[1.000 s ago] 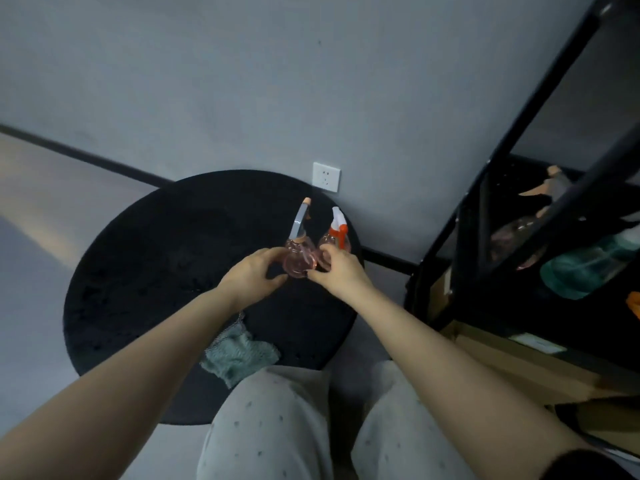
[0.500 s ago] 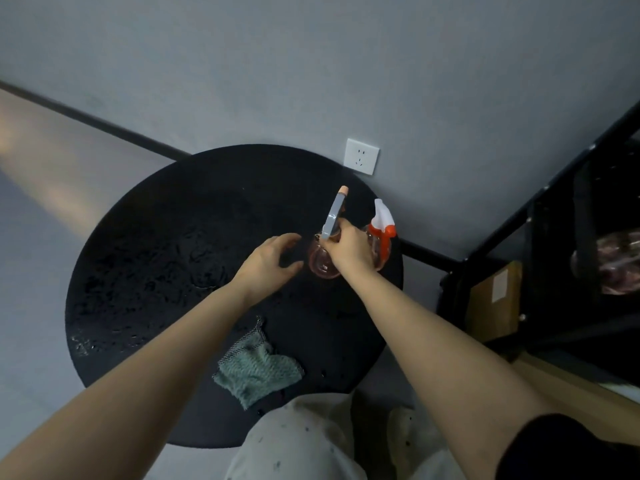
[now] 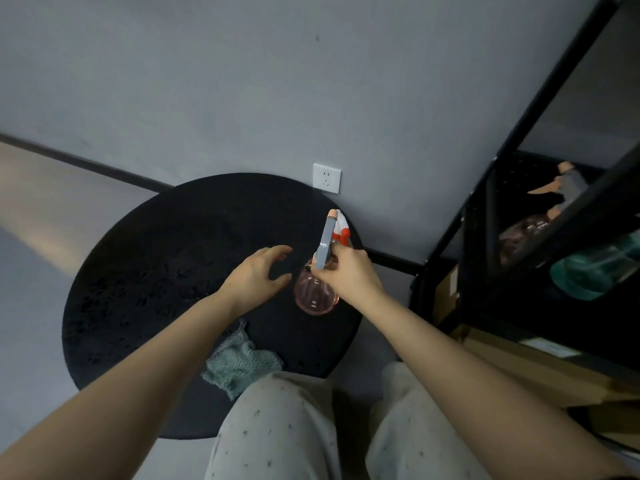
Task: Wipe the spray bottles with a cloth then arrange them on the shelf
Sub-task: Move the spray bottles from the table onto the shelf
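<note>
spray bottles: 4 (2 table [image 3: 317, 292] [image 3: 342, 233], 2 shelf [image 3: 523, 233] [image 3: 595, 271]) | cloth [image 3: 242, 365]: 1 | hands: 2 [image 3: 254, 278] [image 3: 349, 275]

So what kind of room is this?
Probably a room in a home, maybe a corner for storing things. There's a plain grey wall with a power socket, a round black table, and a black metal shelf with spray bottles and cardboard boxes on it.
</note>
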`<state>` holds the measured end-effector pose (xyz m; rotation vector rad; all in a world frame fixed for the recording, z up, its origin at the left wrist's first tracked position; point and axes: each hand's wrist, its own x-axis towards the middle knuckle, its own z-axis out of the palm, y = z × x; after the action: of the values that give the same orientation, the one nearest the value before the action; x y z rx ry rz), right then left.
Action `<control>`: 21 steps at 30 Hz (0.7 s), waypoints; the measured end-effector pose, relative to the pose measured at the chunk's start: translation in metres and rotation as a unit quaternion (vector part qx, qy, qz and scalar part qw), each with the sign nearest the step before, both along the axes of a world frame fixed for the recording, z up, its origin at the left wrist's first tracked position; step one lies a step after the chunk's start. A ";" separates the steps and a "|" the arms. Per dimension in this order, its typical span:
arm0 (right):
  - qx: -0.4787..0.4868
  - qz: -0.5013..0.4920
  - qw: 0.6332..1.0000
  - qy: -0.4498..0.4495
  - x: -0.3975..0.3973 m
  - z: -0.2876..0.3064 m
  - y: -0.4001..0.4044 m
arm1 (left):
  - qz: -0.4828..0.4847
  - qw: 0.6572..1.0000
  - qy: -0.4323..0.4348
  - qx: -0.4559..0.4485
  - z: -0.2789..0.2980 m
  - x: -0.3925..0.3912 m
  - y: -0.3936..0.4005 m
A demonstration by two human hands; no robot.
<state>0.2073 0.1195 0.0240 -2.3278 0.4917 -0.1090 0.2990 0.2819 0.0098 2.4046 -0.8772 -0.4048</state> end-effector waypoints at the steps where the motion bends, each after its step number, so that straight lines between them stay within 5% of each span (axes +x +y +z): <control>1: -0.008 0.000 1.000 -0.004 -0.012 0.008 -0.002 | -0.009 1.000 -0.007 0.001 0.007 -0.008 -0.002; 21: -0.022 -0.122 0.992 -0.037 -0.239 0.085 -0.113 | -0.244 0.967 -0.060 0.041 0.077 -0.191 -0.152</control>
<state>-0.0318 0.0070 0.1090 -2.2873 0.7412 -0.3244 0.1083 0.1301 0.0865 2.2862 -1.5439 -0.4865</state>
